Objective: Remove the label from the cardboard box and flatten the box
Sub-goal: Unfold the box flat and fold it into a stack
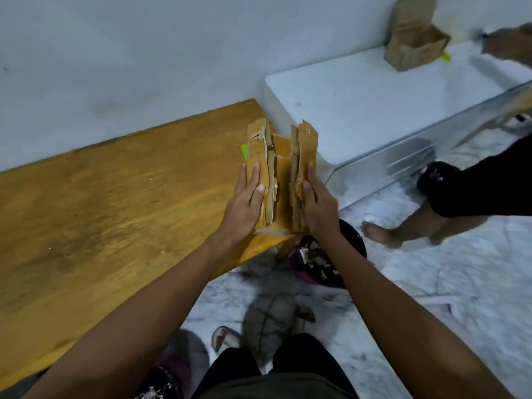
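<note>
A brown cardboard box (280,165) stands on the right corner of the wooden table (115,197), its flaps open and torn, with an arrow mark on the left flap. My left hand (247,198) lies flat against the box's left side, fingers stretched out. On the right side my right hand (316,201) presses flat in the same way. The box sits squeezed between both palms. No label shows on the faces I can see.
A white block (359,105) adjoins the table on the right, carrying another cardboard box (414,38). A second person's hand (509,44) and leg (431,223) are at the right. A black bin of scraps (325,260) stands under the table corner. A green object (244,152) lies behind the box.
</note>
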